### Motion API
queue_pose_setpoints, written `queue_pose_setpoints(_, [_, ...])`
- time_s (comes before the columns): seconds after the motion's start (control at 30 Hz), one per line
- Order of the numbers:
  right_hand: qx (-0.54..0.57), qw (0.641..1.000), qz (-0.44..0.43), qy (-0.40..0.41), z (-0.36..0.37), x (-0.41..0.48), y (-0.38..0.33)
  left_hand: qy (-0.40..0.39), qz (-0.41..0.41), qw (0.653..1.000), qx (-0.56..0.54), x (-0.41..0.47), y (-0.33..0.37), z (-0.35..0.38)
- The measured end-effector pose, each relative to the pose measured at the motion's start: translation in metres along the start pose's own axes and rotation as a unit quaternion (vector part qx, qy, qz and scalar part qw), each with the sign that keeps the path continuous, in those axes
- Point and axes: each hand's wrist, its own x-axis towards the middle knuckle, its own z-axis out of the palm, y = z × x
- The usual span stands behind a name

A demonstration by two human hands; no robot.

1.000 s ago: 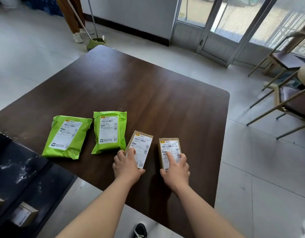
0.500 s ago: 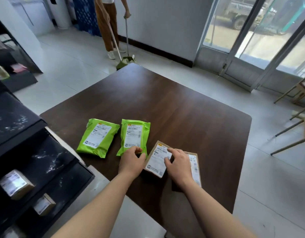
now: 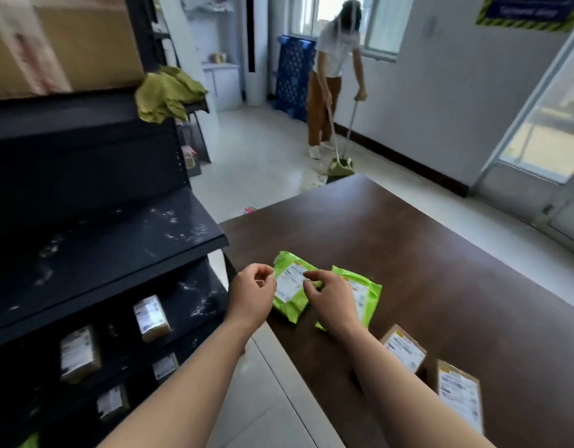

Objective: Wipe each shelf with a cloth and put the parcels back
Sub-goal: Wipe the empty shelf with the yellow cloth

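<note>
Two green parcels lie on the dark brown table (image 3: 440, 253). My left hand (image 3: 251, 295) pinches the left edge of the left green parcel (image 3: 290, 286). My right hand (image 3: 330, 300) grips its right edge, above the second green parcel (image 3: 364, 295). Two brown box parcels (image 3: 405, 349) (image 3: 460, 389) lie nearer me on the table. The black shelf unit (image 3: 195, 236) stands at the left, one shelf bare and speckled with white dust. A yellow-green cloth (image 3: 167, 92) is bunched on a higher shelf.
Small brown parcels (image 3: 151, 318) sit on the lower shelves and a big cardboard box (image 3: 69, 43) on top. A person (image 3: 334, 76) sweeps with a broom and green dustpan (image 3: 340, 166) beyond the table. Tiled floor separates shelf and table.
My view swung left and up toward the shelf. Both hands left the two brown boxes and moved left onto the left green parcel.
</note>
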Motion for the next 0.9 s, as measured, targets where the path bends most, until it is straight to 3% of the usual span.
queue_pose_setpoints(0.27, [0.024,0.998,-0.064,-0.006,0.041,0.025,-0.093,0.083,0.006,0.997,-0.001,0.030,0.002,-0.106])
queue_pose_setpoints(0.37, [0.036,0.995,-0.096,-0.004,0.056,0.039,-0.135,0.121,0.051,0.990,0.048,0.046,0.005,-0.152])
queue_pose_setpoints(0.67, [0.027,0.968,-0.240,0.070,0.065,0.082,-0.249,0.263,0.247,0.898,0.252,0.105,0.039,-0.247])
queue_pose_setpoints(0.9, [-0.134,0.941,-0.302,0.076,0.056,0.130,-0.304,0.269,0.176,0.871,0.371,0.129,0.054,-0.273])
